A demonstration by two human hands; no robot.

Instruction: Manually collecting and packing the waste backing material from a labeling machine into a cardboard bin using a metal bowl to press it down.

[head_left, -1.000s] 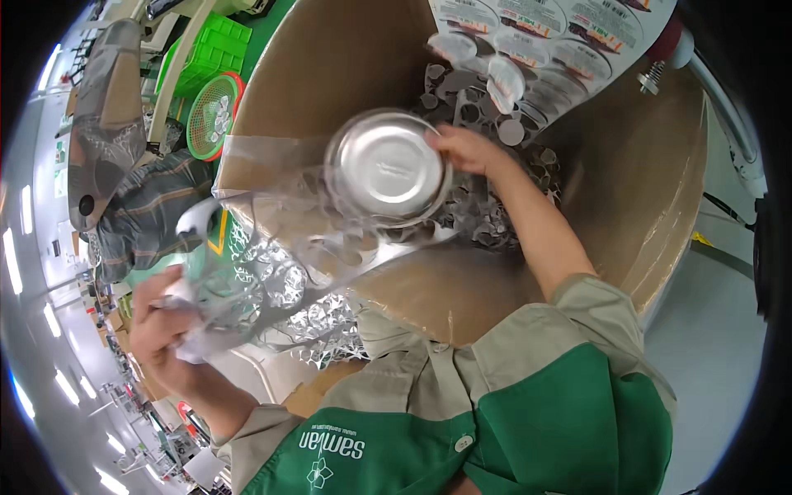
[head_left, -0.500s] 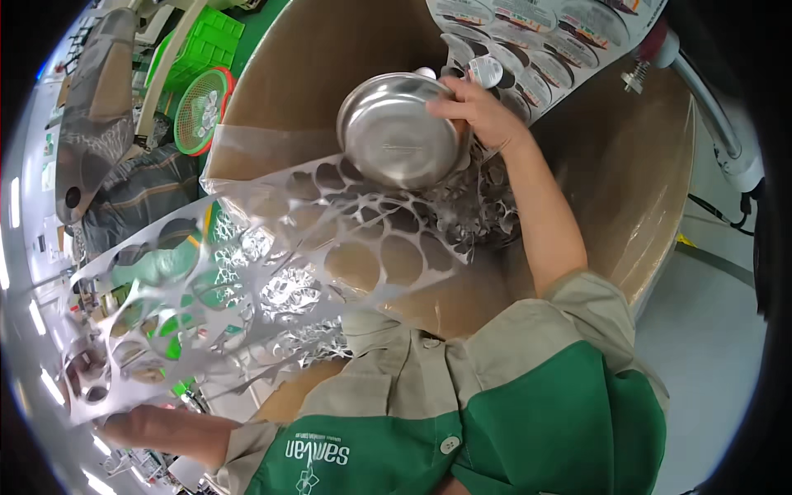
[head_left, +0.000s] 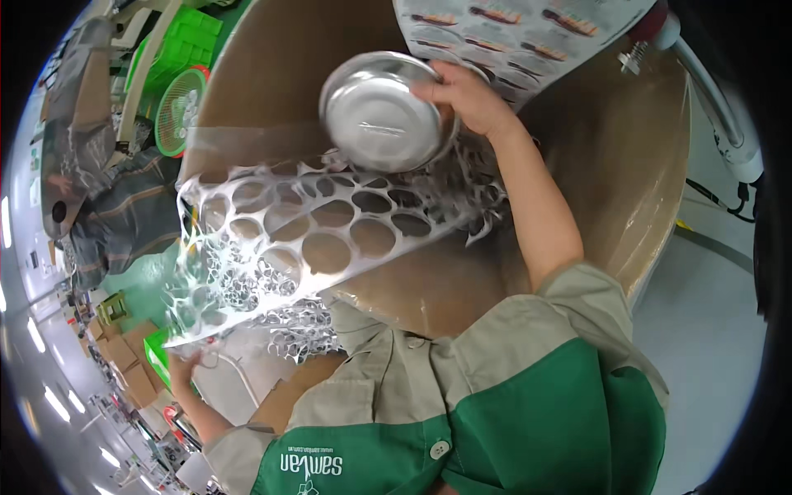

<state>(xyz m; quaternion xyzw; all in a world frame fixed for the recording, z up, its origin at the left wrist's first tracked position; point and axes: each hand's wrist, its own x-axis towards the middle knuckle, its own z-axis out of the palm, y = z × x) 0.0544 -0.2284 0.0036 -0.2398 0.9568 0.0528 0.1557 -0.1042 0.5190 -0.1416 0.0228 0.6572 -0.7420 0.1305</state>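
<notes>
With its fingers over the rim, my right hand (head_left: 470, 97) is closed on a shiny round steel bowl (head_left: 379, 124), tilted so that its hollow side shows. At the lower left, my left hand (head_left: 183, 369) grips the corner of a silvery sheet with rows of round cut-out holes (head_left: 280, 223). The sheet stretches from that hand rightward to below the bowl, blurred in parts. Beneath the bowl, crumpled perforated scrap (head_left: 474, 194) partly lies in shadow. Just beyond my right hand hangs a sheet printed with repeated pictures (head_left: 511, 37).
A large brown, plastic-covered container or surface (head_left: 610, 181) curves around the work. More shiny scrap (head_left: 301, 330) lies left of my torso. A jointed metal arm (head_left: 709, 99) stands at right. At far left are a green basket (head_left: 177, 115), a green crate (head_left: 186, 49) and another person's legs (head_left: 132, 206).
My left hand has moved inward and up from the lower-left rim, and the perforated sheet has drawn in with it. The bowl and my right hand have shifted slightly left and away.
</notes>
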